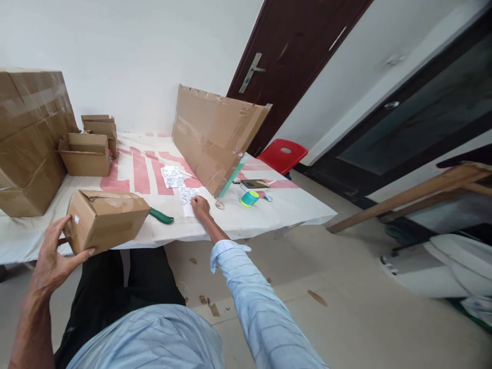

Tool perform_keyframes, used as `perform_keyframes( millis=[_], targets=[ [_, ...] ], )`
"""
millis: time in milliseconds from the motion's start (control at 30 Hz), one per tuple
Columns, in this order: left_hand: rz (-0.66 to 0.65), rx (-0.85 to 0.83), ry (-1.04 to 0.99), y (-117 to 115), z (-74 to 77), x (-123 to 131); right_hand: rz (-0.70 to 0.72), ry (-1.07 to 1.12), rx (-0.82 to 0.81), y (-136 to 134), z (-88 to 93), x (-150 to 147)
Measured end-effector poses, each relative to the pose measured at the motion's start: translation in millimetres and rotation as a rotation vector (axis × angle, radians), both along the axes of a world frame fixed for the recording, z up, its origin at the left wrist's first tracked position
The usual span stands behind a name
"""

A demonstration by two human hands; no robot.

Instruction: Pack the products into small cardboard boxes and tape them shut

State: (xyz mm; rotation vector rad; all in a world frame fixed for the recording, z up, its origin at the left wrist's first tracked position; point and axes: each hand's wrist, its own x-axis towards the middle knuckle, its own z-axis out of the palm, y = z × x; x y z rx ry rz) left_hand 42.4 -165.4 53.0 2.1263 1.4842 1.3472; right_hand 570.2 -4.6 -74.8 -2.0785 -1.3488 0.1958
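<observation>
Our left hand (54, 256) grips a small carton (111, 223); our right hand (201, 206) is at a printed sheet (187, 210).
We hold the carton tilted at the tabletop's (246, 225) near edge, our left thumb and fingers spread around its left end. The sheet lies right of the carton, under our curled right fingers; whether they pinch anything, we cannot tell. A green object (161, 216) lies between carton and sheet, and a second sheet (172, 177) just beyond.
</observation>
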Motion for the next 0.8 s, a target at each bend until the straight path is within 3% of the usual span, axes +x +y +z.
perform_keyframes(
  millis=[800],
  targets=[
    [0.003,-0.070,-0.069,-4.6,0.9,-0.2,-0.029,-0.096,-0.065,0.8,0.7,-8.1]
  ],
)
